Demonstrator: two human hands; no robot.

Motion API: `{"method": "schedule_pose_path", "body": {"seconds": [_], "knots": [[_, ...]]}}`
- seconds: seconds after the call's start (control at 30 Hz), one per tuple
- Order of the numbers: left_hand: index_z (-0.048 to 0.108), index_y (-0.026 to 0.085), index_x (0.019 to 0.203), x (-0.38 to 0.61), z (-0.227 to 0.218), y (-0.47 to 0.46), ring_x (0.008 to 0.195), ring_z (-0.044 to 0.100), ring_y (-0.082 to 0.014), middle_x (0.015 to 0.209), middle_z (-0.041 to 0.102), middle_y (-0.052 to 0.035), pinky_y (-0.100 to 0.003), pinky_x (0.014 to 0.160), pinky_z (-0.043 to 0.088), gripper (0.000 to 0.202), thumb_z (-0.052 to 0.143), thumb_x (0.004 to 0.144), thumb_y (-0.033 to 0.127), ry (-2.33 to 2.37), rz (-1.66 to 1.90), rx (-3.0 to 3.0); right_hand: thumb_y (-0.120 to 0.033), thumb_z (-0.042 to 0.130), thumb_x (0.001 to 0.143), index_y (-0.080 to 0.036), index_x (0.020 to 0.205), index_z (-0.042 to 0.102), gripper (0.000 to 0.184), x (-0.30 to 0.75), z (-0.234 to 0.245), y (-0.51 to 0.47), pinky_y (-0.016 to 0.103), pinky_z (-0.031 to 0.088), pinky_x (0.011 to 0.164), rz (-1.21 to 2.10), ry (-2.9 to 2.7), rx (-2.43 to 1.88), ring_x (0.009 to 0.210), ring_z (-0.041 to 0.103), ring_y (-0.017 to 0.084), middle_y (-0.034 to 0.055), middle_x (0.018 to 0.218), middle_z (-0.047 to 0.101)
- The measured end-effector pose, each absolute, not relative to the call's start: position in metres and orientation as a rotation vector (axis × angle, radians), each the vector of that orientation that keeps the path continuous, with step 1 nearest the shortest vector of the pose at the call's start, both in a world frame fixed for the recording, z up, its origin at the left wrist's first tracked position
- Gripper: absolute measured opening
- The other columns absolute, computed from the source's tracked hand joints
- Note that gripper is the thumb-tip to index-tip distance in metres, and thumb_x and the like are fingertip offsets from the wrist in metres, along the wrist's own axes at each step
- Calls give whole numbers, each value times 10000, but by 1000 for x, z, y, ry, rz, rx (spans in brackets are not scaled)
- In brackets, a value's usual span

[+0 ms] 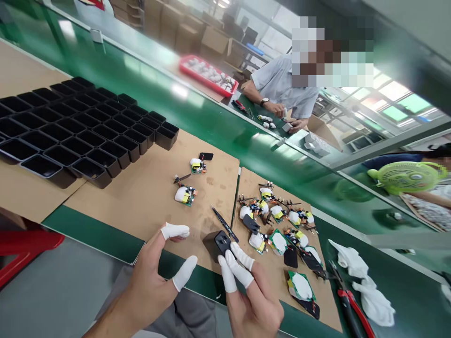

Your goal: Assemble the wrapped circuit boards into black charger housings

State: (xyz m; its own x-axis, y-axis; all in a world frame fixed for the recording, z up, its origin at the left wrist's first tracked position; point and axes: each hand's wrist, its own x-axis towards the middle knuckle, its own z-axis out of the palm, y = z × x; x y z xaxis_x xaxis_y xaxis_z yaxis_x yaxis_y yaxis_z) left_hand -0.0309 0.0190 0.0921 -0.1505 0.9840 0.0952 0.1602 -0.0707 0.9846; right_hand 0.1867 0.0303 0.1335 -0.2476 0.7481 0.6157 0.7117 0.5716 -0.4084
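Observation:
My right hand (252, 295), with white finger cots on its fingertips, grips a small black charger housing (217, 244) at the near edge of the cardboard sheet. My left hand (155, 277) hovers just left of it, thumb and forefinger in cots and spread apart, holding nothing. Black tweezers (224, 223) lie on the cardboard right behind the housing. Two small circuit boards with white parts (185, 194) (197, 165) lie farther back. A heap of several such boards (278, 220) sits on the right cardboard sheet.
A black tray of empty cells (81, 131) fills the left. Red-handled pliers (348, 300) and white cloths (366, 286) lie at right. A green conveyor belt (218, 117) runs behind. Across it a person works beside a red tray (207, 75). A green fan (408, 177) stands at right.

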Motion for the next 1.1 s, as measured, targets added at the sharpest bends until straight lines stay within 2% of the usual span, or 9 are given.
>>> {"method": "schedule_pose_path", "body": {"seconds": [0.17,0.33,0.5,0.63,0.77,0.9,1.03,1.1], "knots": [[688,299,1347,-33,96,21,1192,753,-252,1286,788,-66,-407,1092,602,293,768,1067,330,1422,1322,1331,38,746,1019,-189,1272,861,359,182,131,36,323,749,1012,221,-1985,-1103,1149,889,255,129,1188,857],[688,307,1320,-32,100,23,1149,783,-226,1234,805,-29,-359,1046,624,265,752,1064,306,1463,1287,1370,-92,778,1050,-244,1164,864,210,180,140,51,245,746,888,497,-1875,-1228,1070,871,190,83,1177,804],[669,312,1317,-33,103,25,1140,806,-210,1222,812,-16,-330,1013,648,258,740,1069,311,1478,1289,1421,-138,763,1076,-281,1191,871,214,179,145,56,227,713,989,736,-1805,-1235,1178,845,171,67,1253,801],[675,294,1322,-33,105,26,1125,822,-215,1205,822,-35,-334,994,668,253,713,1073,323,1493,1286,1448,-97,718,1096,-273,1358,837,337,188,138,48,248,677,1108,528,-1995,-1231,1322,810,192,105,1392,798],[686,261,1326,-34,108,27,1132,838,-244,1216,842,-72,-372,995,691,277,698,1067,360,1507,1230,1451,0,665,1099,-205,1548,750,501,201,129,47,313,623,1234,285,-2240,-1021,1462,749,242,166,1464,793],[719,271,1276,-34,112,28,1096,845,-254,1185,855,-55,-396,980,706,255,727,1047,382,1510,1266,1442,42,688,1072,-204,1608,707,590,203,133,53,338,669,1192,283,-2248,-953,1382,797,248,158,1426,819],[738,276,1211,-34,117,30,1046,854,-244,1127,865,-32,-374,937,716,197,741,1029,349,1498,1333,1449,71,723,1038,-239,1675,654,712,198,146,50,307,647,1218,184,-2161,-989,1459,760,244,140,1506,798],[738,270,1192,-35,118,31,1035,860,-238,1104,870,-28,-357,921,717,178,739,1024,331,1488,1349,1466,76,731,1027,-251,1687,644,742,195,147,46,329,658,1217,142,-2138,-1004,1466,761,267,141,1530,792]]}}
